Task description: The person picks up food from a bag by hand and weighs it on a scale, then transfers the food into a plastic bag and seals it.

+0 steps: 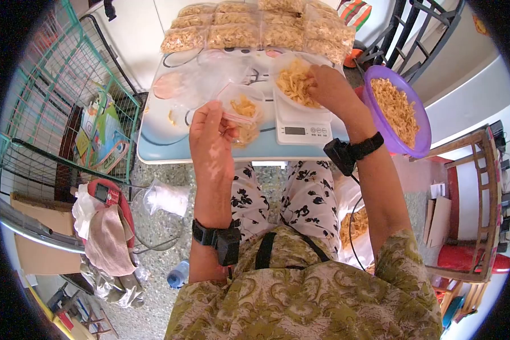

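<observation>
Bag (242, 116) in left hand (209, 139) hangs upright, long axis vertical, mouth upward.

I see a purple bowl (419, 136) of yellow chips (396, 110), a white scale (300, 127), and black-flowered white trousers (311, 190) below the table's (153, 141) pale-blue edge.

Left of the left hand's fingers (211, 113) the tabletop (156, 133) lies bare and passable. Ahead of them loose clear bags (209, 76) clutter the way, and packed snack bags (255, 28) wall off the far edge. Between the two hands the digital scale (301, 129) blocks passage (its weighing bowl (279, 93) too). Right of the right hand's fingers (316, 76) a purple bowl (405, 148) crowds close.
</observation>
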### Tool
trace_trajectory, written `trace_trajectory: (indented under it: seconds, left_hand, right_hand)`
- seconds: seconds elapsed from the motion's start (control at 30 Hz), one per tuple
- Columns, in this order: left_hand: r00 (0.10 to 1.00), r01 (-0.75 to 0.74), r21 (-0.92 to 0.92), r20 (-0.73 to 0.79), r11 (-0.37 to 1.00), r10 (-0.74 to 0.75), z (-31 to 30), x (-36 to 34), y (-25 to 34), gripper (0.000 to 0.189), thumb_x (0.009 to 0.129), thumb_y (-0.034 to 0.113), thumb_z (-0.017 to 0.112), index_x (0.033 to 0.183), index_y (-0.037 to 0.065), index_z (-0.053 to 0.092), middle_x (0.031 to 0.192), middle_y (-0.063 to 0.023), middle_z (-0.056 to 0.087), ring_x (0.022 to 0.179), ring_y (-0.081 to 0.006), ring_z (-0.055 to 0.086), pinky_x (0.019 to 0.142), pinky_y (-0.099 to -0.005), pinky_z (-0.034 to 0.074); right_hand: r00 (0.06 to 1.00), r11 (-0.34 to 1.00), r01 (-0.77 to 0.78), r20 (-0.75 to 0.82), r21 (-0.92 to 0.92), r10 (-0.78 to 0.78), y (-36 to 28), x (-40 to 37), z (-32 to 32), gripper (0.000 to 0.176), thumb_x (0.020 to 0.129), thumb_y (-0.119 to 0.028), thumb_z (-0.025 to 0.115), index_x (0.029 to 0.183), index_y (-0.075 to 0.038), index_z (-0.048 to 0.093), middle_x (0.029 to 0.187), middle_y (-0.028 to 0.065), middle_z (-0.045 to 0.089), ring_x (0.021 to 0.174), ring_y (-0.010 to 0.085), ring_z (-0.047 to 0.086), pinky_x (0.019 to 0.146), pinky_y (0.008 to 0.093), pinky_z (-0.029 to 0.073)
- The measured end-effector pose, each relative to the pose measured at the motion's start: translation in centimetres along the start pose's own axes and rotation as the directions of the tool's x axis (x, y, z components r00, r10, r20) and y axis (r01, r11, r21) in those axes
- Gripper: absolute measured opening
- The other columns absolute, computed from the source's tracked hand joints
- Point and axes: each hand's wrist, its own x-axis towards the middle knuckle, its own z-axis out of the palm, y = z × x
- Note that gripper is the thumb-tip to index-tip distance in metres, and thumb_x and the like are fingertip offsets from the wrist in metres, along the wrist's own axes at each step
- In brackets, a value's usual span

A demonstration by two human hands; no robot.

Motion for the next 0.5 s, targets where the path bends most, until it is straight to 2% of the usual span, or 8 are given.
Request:
trace_trajectory:
  seconds: [0.17, 0.23, 0.27, 0.33, 0.37, 0.43, 0.47, 0.5]
  left_hand:
    - [1.0, -0.007, -0.008, 0.007, 1.0, 0.007, 0.1, -0.1, 0.0, 0.017, 0.092, 0.022, 0.06, 0.094, 0.006, 0.055, 0.074, 0.0006, 0.055, 0.064, -0.0067, 0.051, 0.057, -0.0212, 0.042]
    - [0.999, -0.017, -0.01, 0.03, 1.0, 0.018, -0.1, 0.0, -0.1, 0.016, 0.092, 0.022, 0.06, 0.093, 0.007, 0.055, 0.073, 0.0009, 0.055, 0.064, -0.0065, 0.051, 0.057, -0.0212, 0.042]
    - [0.999, -0.016, -0.01, 0.03, 1.0, 0.017, 0.0, 0.0, -0.1, 0.016, 0.092, 0.022, 0.06, 0.093, 0.007, 0.055, 0.073, 0.0009, 0.055, 0.064, -0.0065, 0.051, 0.057, -0.0212, 0.042]
    - [1.0, -0.007, -0.018, 0.018, 1.0, 0.008, 0.1, 0.0, -0.2, 0.016, 0.091, 0.022, 0.061, 0.093, 0.007, 0.056, 0.073, 0.0012, 0.055, 0.064, -0.0063, 0.051, 0.057, -0.0212, 0.042]
    - [1.0, -0.006, -0.019, 0.02, 1.0, 0.007, 0.2, -0.1, -0.2, 0.016, 0.091, 0.022, 0.061, 0.093, 0.007, 0.056, 0.073, 0.0012, 0.055, 0.064, -0.0063, 0.051, 0.057, -0.0212, 0.042]
    - [1.0, -0.002, -0.02, 0.025, 1.0, 0.003, 0.3, -0.1, -0.2, 0.015, 0.091, 0.021, 0.061, 0.094, 0.007, 0.056, 0.073, 0.0013, 0.055, 0.064, -0.0062, 0.051, 0.057, -0.0209, 0.042]
    - [1.0, -0.002, -0.019, 0.025, 1.0, 0.003, 0.3, 0.0, -0.3, 0.015, 0.091, 0.021, 0.061, 0.094, 0.007, 0.056, 0.073, 0.0013, 0.055, 0.064, -0.0062, 0.051, 0.057, -0.0209, 0.042]
    - [1.0, -0.003, -0.019, 0.027, 1.0, 0.004, 0.3, 0.0, -0.3, 0.015, 0.091, 0.021, 0.061, 0.094, 0.007, 0.056, 0.073, 0.0013, 0.055, 0.064, -0.0063, 0.052, 0.057, -0.0209, 0.042]
  right_hand:
    - [0.99, 0.993, 0.045, -0.136, 0.107, -0.03, 0.2, -0.5, -0.9, 0.023, 0.076, -0.012, 0.061, 0.095, 0.001, 0.06, 0.084, 0.0227, 0.063, 0.084, 0.038, 0.061, 0.075, 0.0406, 0.049]
    - [0.961, 0.993, 0.055, -0.275, 0.108, -0.023, 0.5, -0.5, -1.4, 0.019, 0.08, -0.011, 0.061, 0.094, 0.001, 0.061, 0.077, 0.0171, 0.064, 0.07, 0.0286, 0.064, 0.065, 0.0351, 0.05]
    - [0.962, 0.993, 0.054, -0.274, 0.108, -0.023, 0.5, -0.5, -1.7, 0.019, 0.08, -0.011, 0.061, 0.094, 0.001, 0.061, 0.077, 0.0171, 0.064, 0.07, 0.0286, 0.064, 0.065, 0.0351, 0.05]
    - [0.963, 0.893, -0.042, -0.22, 0.448, 0.156, 0.6, -0.5, -2.3, 0.015, 0.083, -0.013, 0.062, 0.091, -0.001, 0.062, 0.071, 0.0083, 0.063, 0.06, 0.0151, 0.06, 0.055, 0.027, 0.047]
    - [0.962, 0.894, -0.043, -0.221, 0.447, 0.157, 0.3, -0.7, -3.0, 0.015, 0.083, -0.013, 0.062, 0.091, -0.001, 0.062, 0.071, 0.0083, 0.063, 0.06, 0.0151, 0.06, 0.055, 0.027, 0.047]
    - [0.953, 0.638, -0.153, -0.057, 0.755, 0.297, -0.4, -1.0, -4.2, 0.023, 0.083, -0.019, 0.062, 0.097, 0.001, 0.062, 0.072, 0.0091, 0.064, 0.06, 0.0163, 0.061, 0.054, 0.029, 0.048]
    - [0.953, 0.638, -0.153, -0.057, 0.755, 0.297, 0.0, -1.0, -4.0, 0.023, 0.083, -0.019, 0.062, 0.097, 0.001, 0.062, 0.072, 0.0091, 0.064, 0.06, 0.0163, 0.061, 0.054, 0.029, 0.048]
    - [0.947, 0.506, -0.149, -0.026, 0.85, 0.321, 0.5, -0.9, -3.8, 0.022, 0.084, -0.019, 0.063, 0.096, 0.0, 0.063, 0.07, 0.0065, 0.063, 0.058, 0.0127, 0.058, 0.052, 0.0257, 0.046]
